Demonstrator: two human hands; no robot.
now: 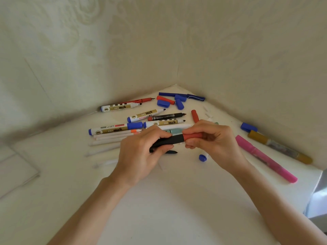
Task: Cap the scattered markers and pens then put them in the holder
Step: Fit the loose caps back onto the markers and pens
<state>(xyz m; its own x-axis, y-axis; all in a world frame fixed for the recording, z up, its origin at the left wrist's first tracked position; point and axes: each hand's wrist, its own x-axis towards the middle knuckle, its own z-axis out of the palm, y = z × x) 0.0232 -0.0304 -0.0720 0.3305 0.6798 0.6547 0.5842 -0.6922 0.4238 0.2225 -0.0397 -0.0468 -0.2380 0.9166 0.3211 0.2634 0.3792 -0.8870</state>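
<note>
My left hand (141,152) grips the barrel of a black marker (169,141) held level above the white table (168,200). My right hand (212,138) pinches a red cap (192,136) that sits on the marker's right end. Behind my hands lie several uncapped white markers with blue ends (120,106), a capped one (115,129), an uncapped black pen (168,116) and a red pen (141,100). Loose blue caps (179,103) and red caps (194,115) lie near the corner. No holder is in view.
A pink marker (265,159) and a gold marker (279,147) lie at the right by the wall. Several white pens (106,140) lie left of my hands. A small blue cap (202,157) sits under my right hand. Walls meet in a corner behind the pile.
</note>
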